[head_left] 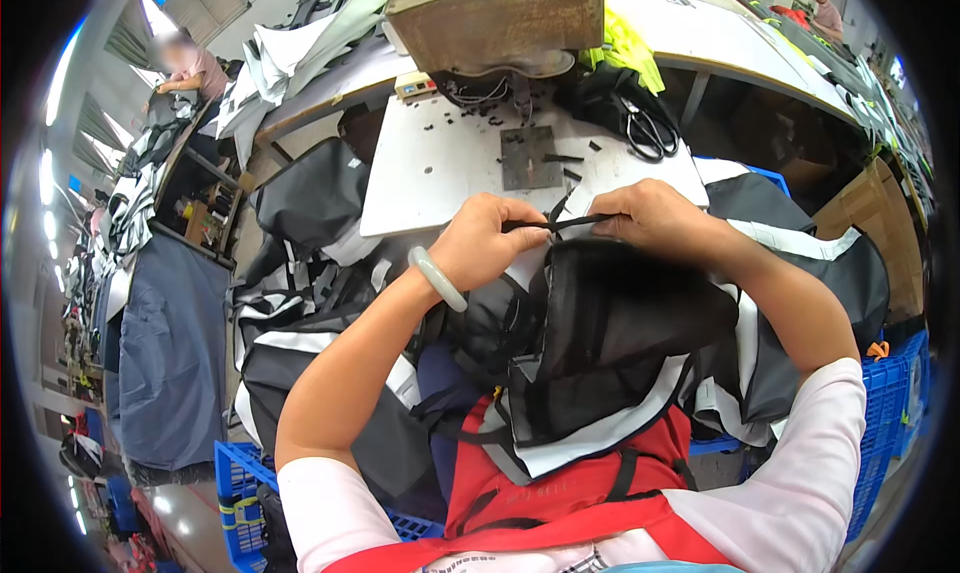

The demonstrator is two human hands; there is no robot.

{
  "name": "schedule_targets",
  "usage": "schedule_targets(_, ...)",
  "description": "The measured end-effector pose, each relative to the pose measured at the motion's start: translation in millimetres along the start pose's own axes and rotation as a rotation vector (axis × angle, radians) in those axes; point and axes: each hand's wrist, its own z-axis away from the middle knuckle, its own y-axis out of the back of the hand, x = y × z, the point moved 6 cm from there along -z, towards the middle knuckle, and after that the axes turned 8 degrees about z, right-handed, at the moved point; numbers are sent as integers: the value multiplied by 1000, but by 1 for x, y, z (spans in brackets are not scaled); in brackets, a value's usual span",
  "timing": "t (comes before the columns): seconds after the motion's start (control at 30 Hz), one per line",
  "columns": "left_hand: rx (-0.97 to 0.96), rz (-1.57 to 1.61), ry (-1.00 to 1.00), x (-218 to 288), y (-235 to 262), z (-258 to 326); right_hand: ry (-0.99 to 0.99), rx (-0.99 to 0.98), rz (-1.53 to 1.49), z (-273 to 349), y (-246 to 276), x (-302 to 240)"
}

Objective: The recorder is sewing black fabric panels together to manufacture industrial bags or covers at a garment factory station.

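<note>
Lap: black garment piece [610,343] with white trim, bunched over a red apron [560,483], nearest the body.
Left hand [480,241]: grip closed, fingers pinching the left end of a thin black strap [556,223]; pale bangle [437,278] on the wrist.
Right hand [655,218]: grip closed on the strap's right end, fingertips meeting it just above the garment.
Strap axis: running left to right between both hands, stretched near level, sitting at the garment's upper edge; both hands equally close.
Desk [440,163]: white, just beyond the hands, with a metal plate [530,156] under the sewing machine [495,18].
Far right: scissors [648,128] on the desk.
</note>
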Motion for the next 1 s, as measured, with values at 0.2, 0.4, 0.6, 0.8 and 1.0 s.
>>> schedule_targets(0.2,65,-5,49,-9,7,-44,-141,-264,-62,-22,28,25)
schedule_targets(0.4,97,23,3,-19,20,-47,262,578,279,14,37,-87)
schedule_targets(0.6,16,40,94,-19,16,-44,-440,267,-181,-16,-21,31)
schedule_targets(0.8,98,40,53,-26,31,-53,-94,224,-626,-42,-32,51)
schedule_targets(1.0,124,86,44,-35,33,-64,-112,45,-544,-57,-22,52)
